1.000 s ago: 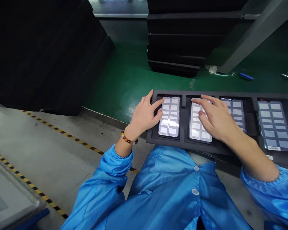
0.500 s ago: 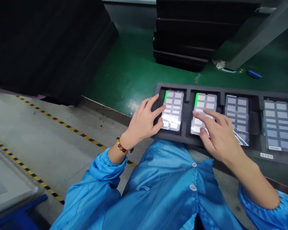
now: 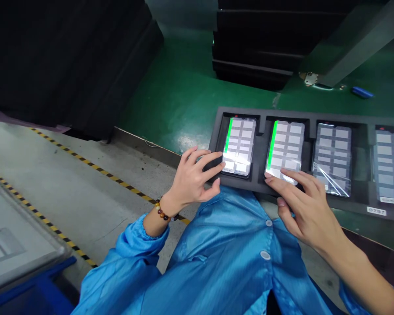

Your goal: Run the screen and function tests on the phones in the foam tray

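A dark foam tray (image 3: 260,168) holds several smartphones in a row of slots. On the leftmost phone (image 3: 241,142) the screen shows grey blocks, with a green strip down its left edge. My left hand (image 3: 195,177) is open, a fingertip at that phone's lower left edge. The second phone (image 3: 287,146) has a longer green strip. My right hand (image 3: 305,201) is open too, its index fingertip at the lower left corner of this screen. The third phone (image 3: 333,146) and the rightmost phone (image 3: 392,164) show grey blocks with no green.
The tray lies on a green surface (image 3: 180,87). Behind it stand stacked black trays (image 3: 252,48), a grey post (image 3: 354,52) and a small blue object (image 3: 363,92). Black cloth-like material (image 3: 62,61) hangs at left. Yellow-black tape (image 3: 101,175) marks the floor.
The green strips on the two left phones have grown downward. Both my hands have slid down toward the screens' lower ends. The view has shifted slightly.
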The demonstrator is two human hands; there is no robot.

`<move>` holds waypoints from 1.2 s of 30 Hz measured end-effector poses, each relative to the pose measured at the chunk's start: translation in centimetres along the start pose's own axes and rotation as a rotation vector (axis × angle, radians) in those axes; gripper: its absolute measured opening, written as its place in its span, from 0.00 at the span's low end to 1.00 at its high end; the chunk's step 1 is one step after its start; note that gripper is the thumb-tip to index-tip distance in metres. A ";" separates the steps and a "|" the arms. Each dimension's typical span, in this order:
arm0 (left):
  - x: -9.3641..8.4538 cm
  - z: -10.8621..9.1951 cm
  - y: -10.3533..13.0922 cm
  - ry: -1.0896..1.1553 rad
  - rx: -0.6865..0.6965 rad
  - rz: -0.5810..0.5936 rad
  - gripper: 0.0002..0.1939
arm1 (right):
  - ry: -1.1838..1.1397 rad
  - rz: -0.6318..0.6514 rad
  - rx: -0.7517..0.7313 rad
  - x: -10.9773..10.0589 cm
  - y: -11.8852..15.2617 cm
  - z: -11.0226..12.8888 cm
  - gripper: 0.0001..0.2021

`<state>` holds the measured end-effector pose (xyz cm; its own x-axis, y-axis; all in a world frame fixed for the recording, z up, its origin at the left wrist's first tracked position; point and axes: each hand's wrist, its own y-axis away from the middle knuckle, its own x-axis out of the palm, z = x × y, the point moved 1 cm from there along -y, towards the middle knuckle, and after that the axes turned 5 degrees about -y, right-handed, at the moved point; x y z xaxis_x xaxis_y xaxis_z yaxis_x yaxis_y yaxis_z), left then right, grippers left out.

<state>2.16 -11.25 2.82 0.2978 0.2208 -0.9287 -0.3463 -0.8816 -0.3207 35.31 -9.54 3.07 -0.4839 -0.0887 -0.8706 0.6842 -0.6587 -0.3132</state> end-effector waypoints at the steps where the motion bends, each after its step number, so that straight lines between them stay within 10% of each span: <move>1: 0.0 0.0 0.2 -0.004 0.004 0.005 0.21 | -0.007 -0.003 -0.003 0.0 0.2 0.1 0.28; 14: -0.1 0.3 -0.7 0.069 0.206 -0.117 0.17 | 0.014 -0.058 0.076 -0.3 1.7 -0.1 0.34; 36: 0.6 -0.3 -5.7 0.150 0.459 0.144 0.24 | 0.258 -0.083 0.094 -2.8 2.8 -1.5 0.30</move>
<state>4.55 -6.22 4.16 0.3316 0.0185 -0.9432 -0.7386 -0.6170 -0.2718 39.44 -10.02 4.09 -0.3726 0.1534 -0.9152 0.5886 -0.7234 -0.3609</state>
